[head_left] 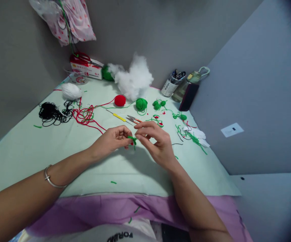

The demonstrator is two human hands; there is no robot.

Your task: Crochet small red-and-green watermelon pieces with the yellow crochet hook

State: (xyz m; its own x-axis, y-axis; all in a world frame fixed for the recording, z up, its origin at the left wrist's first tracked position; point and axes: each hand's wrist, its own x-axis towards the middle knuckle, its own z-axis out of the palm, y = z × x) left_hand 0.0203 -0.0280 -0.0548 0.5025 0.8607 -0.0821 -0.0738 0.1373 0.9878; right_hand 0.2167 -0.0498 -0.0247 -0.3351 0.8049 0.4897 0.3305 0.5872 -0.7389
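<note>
A purple cloth [102, 210] hangs at the near edge, with green snippets [137, 209] on it. Behind it spreads the pale table cover [92, 178]. Over its middle, the left hand [116, 137] pinches a small green and red piece [134, 141] between thumb and fingers; a bangle [47, 177] circles that forearm. The right hand [154, 137] is just beside the piece, its thumb and fingertips close together; whether they grip a strand I cannot tell.

Just beyond the hands lie the snips [134, 119], blades pointing left, and a yellow hook [119, 117]. To the right are small green and red scraps [157, 117] and a heap of green trimmings [196, 138]; to the left, loose red yarn [83, 116] and a black tangle [48, 112].

Farther off sit a red ball [120, 100], a green ball [141, 104] and a white ball [71, 92]. At the wall stand white stuffing [134, 79], a pen cup [169, 88], a bottle [178, 93] with a dark slab [189, 97] in front, and a box [92, 72] with red-handled scissors [82, 57] on top.
</note>
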